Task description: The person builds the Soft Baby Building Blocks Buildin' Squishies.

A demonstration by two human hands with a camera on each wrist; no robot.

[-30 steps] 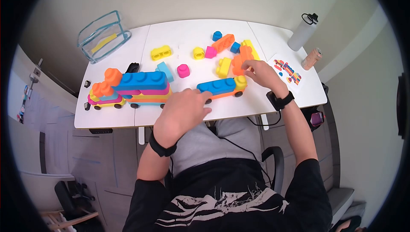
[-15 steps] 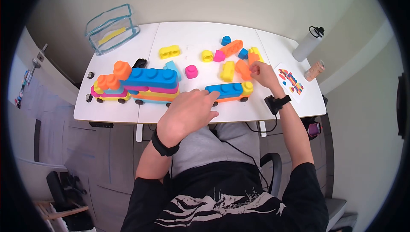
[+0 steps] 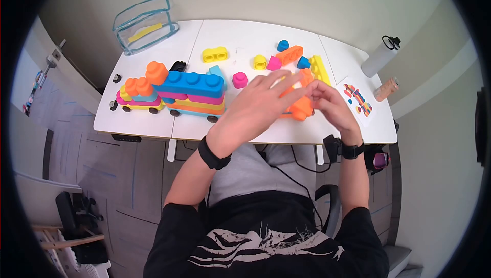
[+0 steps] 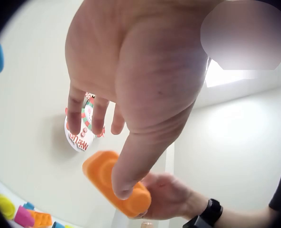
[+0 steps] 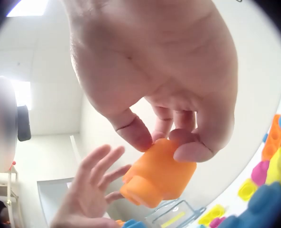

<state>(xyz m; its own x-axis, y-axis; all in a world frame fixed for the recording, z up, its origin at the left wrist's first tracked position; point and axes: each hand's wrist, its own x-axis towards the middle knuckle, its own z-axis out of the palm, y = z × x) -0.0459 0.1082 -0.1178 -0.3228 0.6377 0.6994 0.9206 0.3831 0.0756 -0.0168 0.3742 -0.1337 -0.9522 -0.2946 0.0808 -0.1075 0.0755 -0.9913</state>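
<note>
The orange block (image 5: 161,171) is raised above the white table (image 3: 250,37), towards its front edge and right of centre. I have the right hand (image 3: 336,106), the nearer, pinching one end; in the left-wrist view the long axis slants up-left from it. The left hand (image 3: 255,105), fingers spread, hovers alongside; contact I cannot tell.

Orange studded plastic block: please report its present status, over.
Right hand pinches orange studded plastic block. Left hand spread nearby, contact unclear. Left hand partly hides white table.
</note>
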